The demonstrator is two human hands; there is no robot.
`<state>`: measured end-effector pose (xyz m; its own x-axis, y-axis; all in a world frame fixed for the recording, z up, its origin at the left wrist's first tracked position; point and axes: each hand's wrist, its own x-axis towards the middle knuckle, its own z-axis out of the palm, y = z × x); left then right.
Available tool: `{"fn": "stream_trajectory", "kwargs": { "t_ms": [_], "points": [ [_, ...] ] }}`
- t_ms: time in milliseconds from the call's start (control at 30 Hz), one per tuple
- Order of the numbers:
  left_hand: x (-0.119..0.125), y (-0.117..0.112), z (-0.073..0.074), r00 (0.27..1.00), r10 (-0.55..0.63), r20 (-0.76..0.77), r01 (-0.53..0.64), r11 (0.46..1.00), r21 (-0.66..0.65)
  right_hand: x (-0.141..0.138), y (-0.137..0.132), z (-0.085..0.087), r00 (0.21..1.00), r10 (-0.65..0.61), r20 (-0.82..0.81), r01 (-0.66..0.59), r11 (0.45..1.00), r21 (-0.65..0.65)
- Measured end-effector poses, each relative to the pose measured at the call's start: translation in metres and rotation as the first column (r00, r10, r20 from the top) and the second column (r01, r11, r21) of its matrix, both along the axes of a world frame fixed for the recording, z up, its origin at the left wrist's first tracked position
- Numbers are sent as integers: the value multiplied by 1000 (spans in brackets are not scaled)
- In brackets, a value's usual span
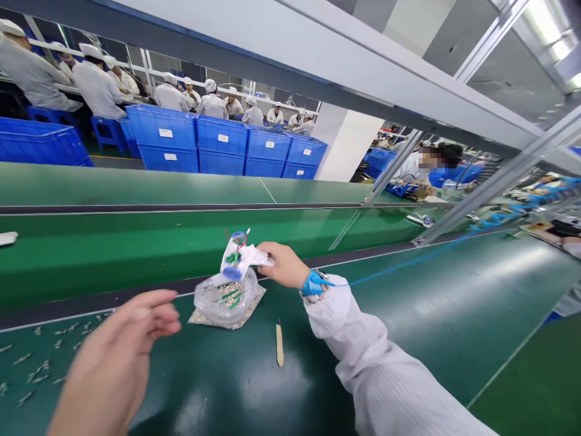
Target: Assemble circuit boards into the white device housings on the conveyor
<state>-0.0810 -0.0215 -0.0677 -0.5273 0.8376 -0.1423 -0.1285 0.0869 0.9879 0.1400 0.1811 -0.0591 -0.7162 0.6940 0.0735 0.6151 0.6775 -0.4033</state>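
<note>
My right hand (285, 265) grips the narrow end of a white plastic housing (249, 257) with blue round parts, a green board and thin red wires. The housing is held above an open clear plastic bag (206, 303) containing small pale pieces and green strips. My left hand (111, 354) is raised at the lower left, fingers loosely curved and apart, with nothing visible in it. Between my right forearm and the bag lies a hand tool (279, 345) with a cream handle and thin dark tip. Small metal pieces (43, 369) are scattered beside my left hand.
A green conveyor belt (113, 242) runs behind the dark green worktop (218, 375). A blue coiled cord (390, 270) stretches rightward from my right wrist. Metal frame posts (490, 175) stand at right. Stacked blue bins (163, 136) and several seated people are beyond.
</note>
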Motion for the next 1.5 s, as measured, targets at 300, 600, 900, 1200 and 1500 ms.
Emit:
{"fn": "stream_trajectory", "kwargs": {
  "t_ms": [300,600,900,1200,1500],
  "points": [
    [34,36,0,892,-447,59,448,861,-243,2,-61,53,803,493,334,-578,780,240],
    [27,43,2,751,-636,175,660,727,-190,-4,-65,56,734,536,418,-643,747,170],
    [20,22,28,895,-340,288,355,935,1,5,-51,21,834,497,-241,-539,637,-552],
    [53,11,32,985,-167,28,160,972,171,-7,-102,55,747,-110,-656,-177,918,-355],
    [65,-3,39,930,16,-367,30,992,120,-35,-124,50,681,-283,-675,-231,792,-565]
  ]
}}
